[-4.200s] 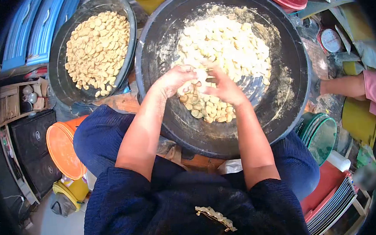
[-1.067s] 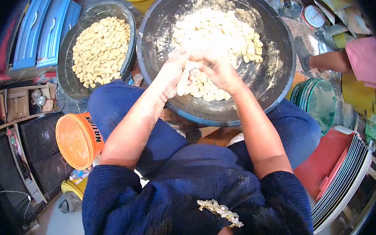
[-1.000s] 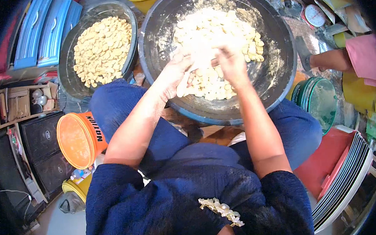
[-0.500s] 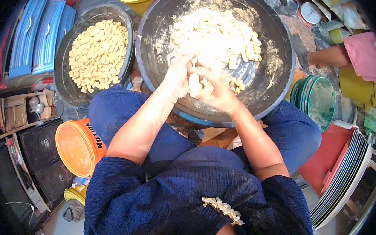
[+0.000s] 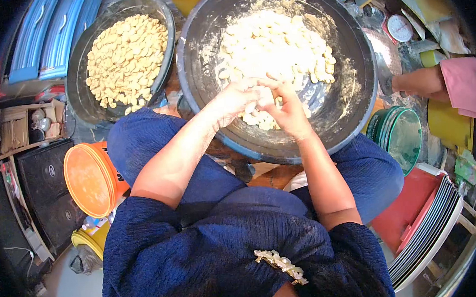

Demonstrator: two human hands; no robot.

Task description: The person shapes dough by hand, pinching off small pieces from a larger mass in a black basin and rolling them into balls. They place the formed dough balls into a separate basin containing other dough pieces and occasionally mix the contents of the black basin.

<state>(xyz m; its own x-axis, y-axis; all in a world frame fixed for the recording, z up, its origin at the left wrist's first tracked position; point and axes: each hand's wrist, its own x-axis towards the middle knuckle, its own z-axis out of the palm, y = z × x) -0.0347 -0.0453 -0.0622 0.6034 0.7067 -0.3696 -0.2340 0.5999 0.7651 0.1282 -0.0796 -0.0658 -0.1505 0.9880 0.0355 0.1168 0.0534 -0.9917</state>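
My left hand and my right hand meet over the near side of a large black basin. Their fingers are closed around a pale lump of dough between them. Small flattened dough pieces are heaped beyond my hands, washed out by bright light in the middle. A smaller group of pieces lies beneath my fingers. Flour-like residue coats the basin's inner wall.
A second dark basin at the left holds many similar pieces. An orange bucket stands by my left knee, stacked green buckets by my right. Another person's leg shows at the right, near a round dial scale.
My fingers have come closer together around the pale lump, and my right hand has turned and risen slightly. The whole view has shifted a little.
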